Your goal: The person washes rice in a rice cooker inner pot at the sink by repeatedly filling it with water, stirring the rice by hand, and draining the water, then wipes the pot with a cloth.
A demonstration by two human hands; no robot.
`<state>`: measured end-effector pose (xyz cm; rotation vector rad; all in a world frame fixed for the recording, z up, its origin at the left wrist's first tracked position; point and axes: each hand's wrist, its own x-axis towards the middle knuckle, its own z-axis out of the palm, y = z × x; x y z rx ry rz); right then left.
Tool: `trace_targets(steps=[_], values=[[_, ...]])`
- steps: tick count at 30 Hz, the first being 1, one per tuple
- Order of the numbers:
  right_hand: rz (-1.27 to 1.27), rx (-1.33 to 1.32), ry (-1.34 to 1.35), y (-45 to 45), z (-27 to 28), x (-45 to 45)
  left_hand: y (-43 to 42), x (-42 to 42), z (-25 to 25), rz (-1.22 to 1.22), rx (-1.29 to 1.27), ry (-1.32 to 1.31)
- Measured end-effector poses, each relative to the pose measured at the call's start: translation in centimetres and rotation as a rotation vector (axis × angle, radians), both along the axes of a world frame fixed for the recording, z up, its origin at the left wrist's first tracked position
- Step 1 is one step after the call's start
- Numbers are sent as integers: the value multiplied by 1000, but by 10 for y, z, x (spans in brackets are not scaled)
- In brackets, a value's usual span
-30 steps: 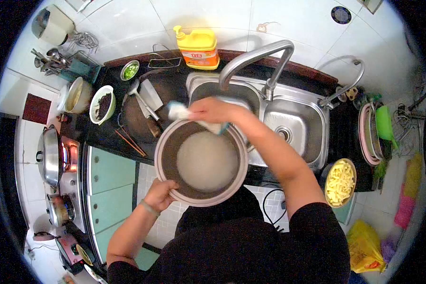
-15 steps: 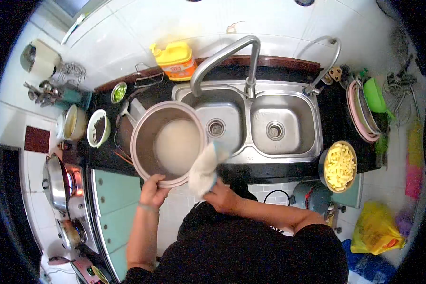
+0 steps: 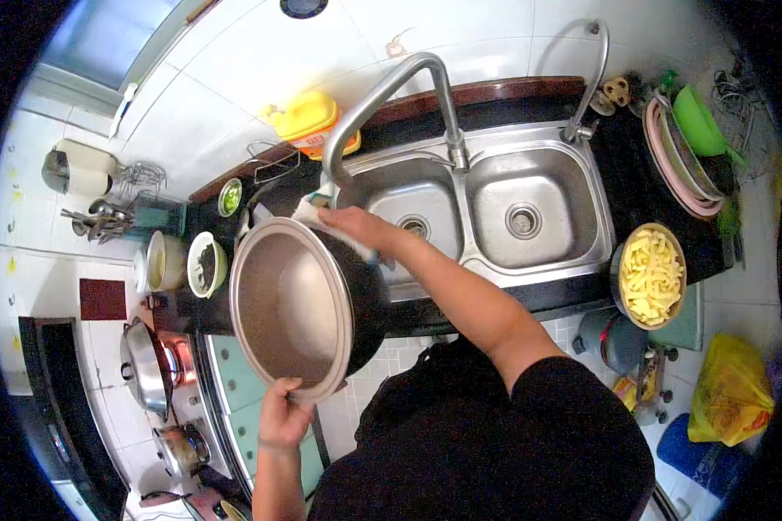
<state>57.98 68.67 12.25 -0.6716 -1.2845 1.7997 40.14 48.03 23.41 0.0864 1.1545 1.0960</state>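
Note:
A deep pot (image 3: 274,300), black outside and grey-brown inside like a rice cooker's inner pot, is tilted so its mouth faces left. My left hand (image 3: 284,421) grips its wide rim at the near side, thumb over the edge. On the far side, my right hand (image 3: 352,227) presses a whitish cloth (image 3: 308,211) against the black outer wall. Its fingers are bent round the cloth and partly hidden. The pot is held up in front of the counter edge, left of the double sink (image 3: 487,278).
A curved faucet (image 3: 450,130) rises behind the sink. To the right stands a bowl of cut yellow-white pieces (image 3: 652,282). On the left are a bowl with dark contents (image 3: 207,265), a small dish of chopped greens (image 3: 229,198) and a lidded pan (image 3: 148,369) over a lit burner.
The pot has tipped from mouth-up to facing left. My right hand has moved with the cloth from the near right rim to the pot's far outer side. The view has turned somewhat.

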Motion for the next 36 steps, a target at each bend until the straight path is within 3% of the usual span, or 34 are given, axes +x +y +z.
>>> trace_targets(steps=[2,3,4,5,8,10,11,12,13,15,17,19,20,21,22,23,26,29,32,36], values=[[212,-545,199,-2,-8,-17,-11,-14,0,-13,-40,-20],[303,-692,462,-4,-49,-44,-15,-20,0,-36,-77,-44],[261,-675,682,-33,-35,-50,-18,-20,1,-15,-71,-43],[285,-677,674,-56,-39,-59,-20,-20,1,25,-38,-47],[238,-1222,899,-121,-55,-76,-25,-16,1,178,-40,-86],[228,-1261,735,-139,-51,-42,-26,-12,4,315,-47,-64],[207,-1409,479,-141,-42,-23,-30,-19,7,256,-15,-153],[207,-1147,357,-146,-37,-8,-58,-50,-34,54,-30,161],[219,-791,382,-151,-52,-6,-61,-43,-32,-58,157,377],[74,-383,166,-142,-33,-11,-65,-27,-27,-174,493,893],[53,13,-121,-109,-37,-25,-62,-29,-29,409,-96,-146],[173,119,-213,-56,-46,-48,-76,-28,-26,465,-48,-157],[278,40,-121,-33,-42,-62,-84,-28,-24,445,-36,-169],[397,-163,231,-18,-23,-87,-90,-31,-18,480,-7,-174],[507,-619,248,-13,-23,-101,-99,-27,-12,476,-24,-161],[518,-794,259,-25,-29,-102,-107,-27,-7,474,-37,-153],[478,-885,228,-98,-44,-72,-129,-33,19,510,-43,-138],[455,-928,84,-157,-54,-69,-168,-60,0,600,-2,-187],[465,-884,-46,-211,-57,-121,-212,-93,-16,703,53,-210],[480,-753,-94,-269,-56,-196,-276,-135,-35,759,46,1]])
